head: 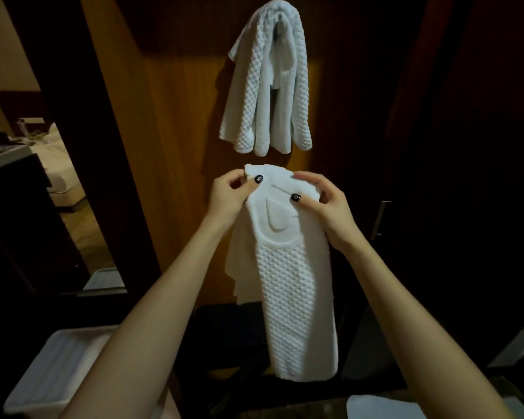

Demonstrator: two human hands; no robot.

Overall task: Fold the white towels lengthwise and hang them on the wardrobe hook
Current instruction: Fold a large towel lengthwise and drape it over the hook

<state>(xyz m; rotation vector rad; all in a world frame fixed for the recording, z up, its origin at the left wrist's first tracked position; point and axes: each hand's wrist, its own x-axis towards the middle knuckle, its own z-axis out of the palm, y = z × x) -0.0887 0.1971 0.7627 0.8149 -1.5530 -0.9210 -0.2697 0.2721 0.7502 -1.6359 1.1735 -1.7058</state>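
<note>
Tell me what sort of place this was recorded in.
Likely a hotel room: a bed with white linen at left, a hanging towel on the wooden wardrobe panel, a second towel being folded.

One white waffle-textured towel [266, 86] hangs bunched in folds over what seems to be the wardrobe hook [280, 21], while just below it a second white towel [294, 282], folded into a long narrow strip, hangs vertically, held by its top edge.
</note>
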